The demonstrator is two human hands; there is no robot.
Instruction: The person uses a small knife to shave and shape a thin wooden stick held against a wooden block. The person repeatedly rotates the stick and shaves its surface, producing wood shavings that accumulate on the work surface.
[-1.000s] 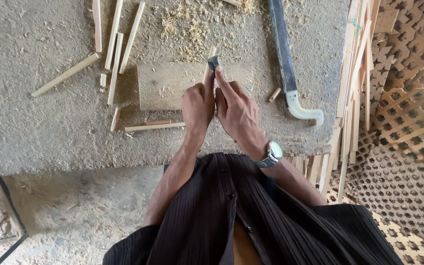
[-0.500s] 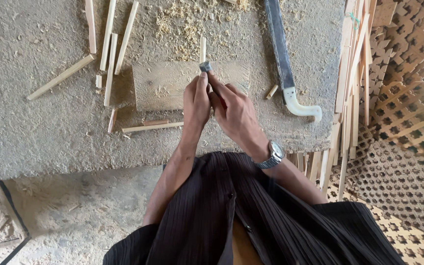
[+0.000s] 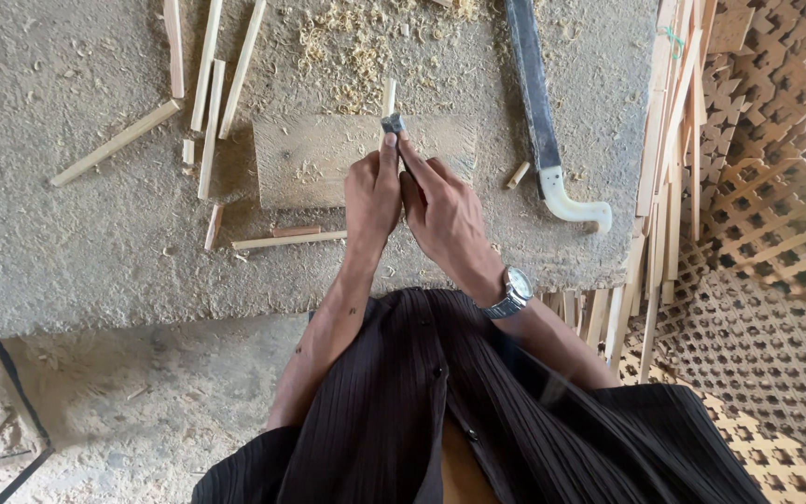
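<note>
While viewed from above: rough grey concrete slab (image 3: pixel 67 243), strewn with pale shavings (image 3: pixel 347 47); lattice panels (image 3: pixel 776 233) at right. One flat wooden block (image 3: pixel 310 163) on the slab, beneath both hands. One long saw (image 3: pixel 538 103) with white handle, just right of the block. About eight loose wooden sticks (image 3: pixel 207 126) at left. Left hand (image 3: pixel 372 191) and right hand (image 3: pixel 440 210) pressed together, clasped on one thin strip (image 3: pixel 388 96) and one small dark blade (image 3: pixel 392 123); exact share of each hand impossible to tell.
</note>
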